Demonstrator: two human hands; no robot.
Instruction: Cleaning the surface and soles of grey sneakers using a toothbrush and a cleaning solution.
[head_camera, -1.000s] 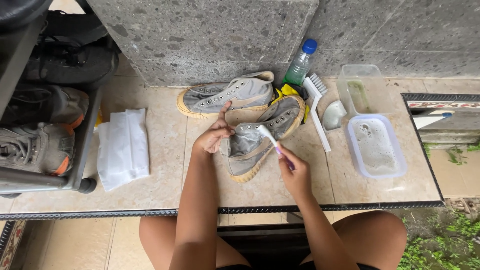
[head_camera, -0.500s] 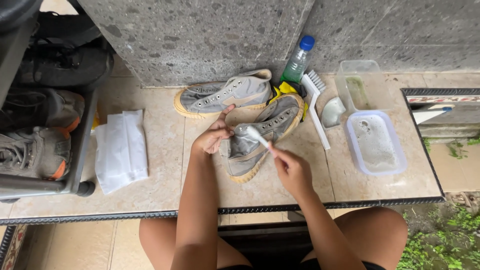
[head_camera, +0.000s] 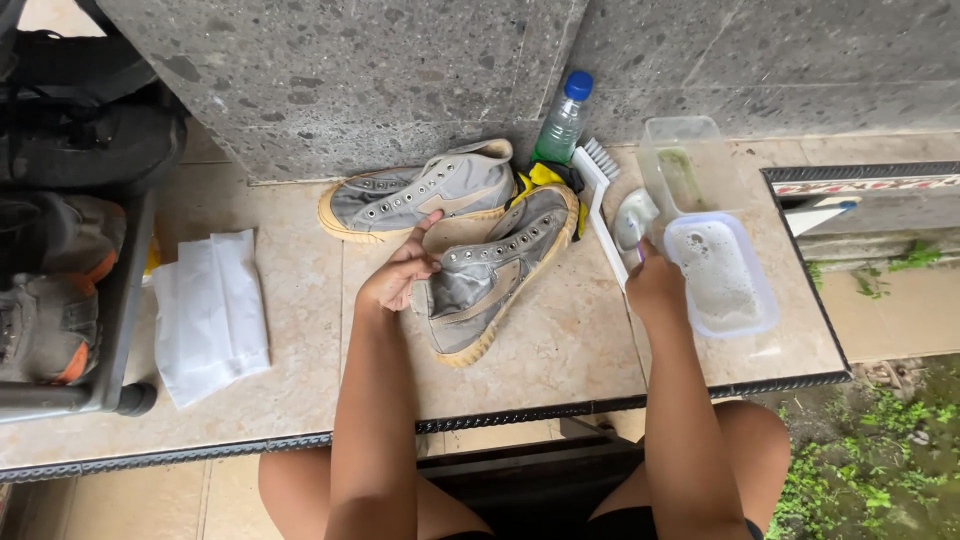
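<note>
A white cloth (head_camera: 210, 312) is laid out far left, with bare tile around it. The near grey shoe (head_camera: 495, 280) is gripped at its collar by the left hand (head_camera: 398, 278), mid-ledge. A small brush (head_camera: 638, 238) is clenched in the right hand (head_camera: 655, 285), right beside the soapy tub (head_camera: 722, 275) near the ledge's right edge.

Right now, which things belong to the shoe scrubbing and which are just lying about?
In use:
grey shoe held by left hand
small brush in right hand
tub of soapy water

Lying about:
second grey shoe
long white brush
bottle
white cloth
shoe rack
</note>
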